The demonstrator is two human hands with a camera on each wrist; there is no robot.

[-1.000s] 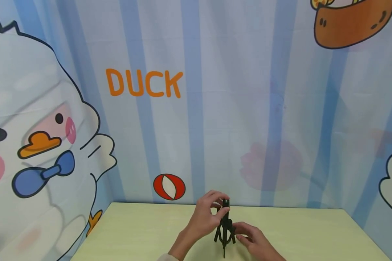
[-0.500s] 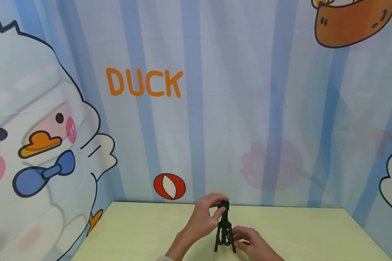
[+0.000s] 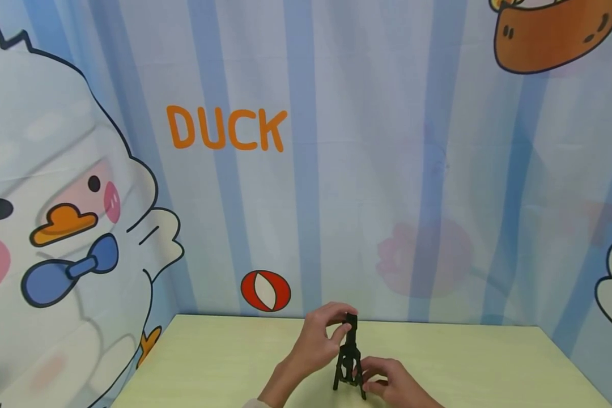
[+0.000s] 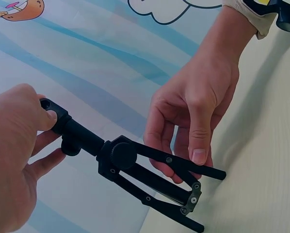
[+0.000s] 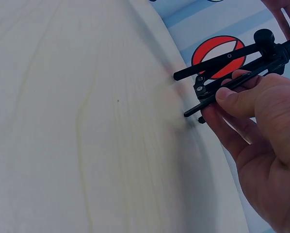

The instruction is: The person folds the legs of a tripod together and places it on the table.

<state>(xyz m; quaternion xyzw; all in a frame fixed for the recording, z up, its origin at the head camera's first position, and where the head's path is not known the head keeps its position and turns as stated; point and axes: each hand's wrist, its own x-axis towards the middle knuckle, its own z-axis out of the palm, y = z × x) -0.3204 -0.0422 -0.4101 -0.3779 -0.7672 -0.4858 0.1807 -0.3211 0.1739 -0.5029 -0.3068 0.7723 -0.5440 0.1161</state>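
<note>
A small black tripod [image 3: 351, 351] stands upright between my hands over the front of the table. My left hand [image 3: 313, 343] grips its top, thumb on one side and fingers on the other. Lower down, my right hand [image 3: 395, 382] pinches one of its legs. Seen from the left wrist, the tripod's round knob [image 4: 123, 155] sits where the legs [image 4: 213, 172] spread, and small links join them near the bottom. In the right wrist view my right thumb [image 5: 234, 99] presses along a leg. Whether the feet touch the table cannot be told.
The pale yellow table [image 3: 234, 351] runs back to a striped blue curtain [image 3: 357, 170] with duck and lettering prints. Its wood-grained top [image 5: 87, 121] fills much of the right wrist view.
The tripod has turned about its upright axis, so its legs face differently and two now show spread apart. My right hand has shifted slightly down along with the leg; my left stays at the top.
</note>
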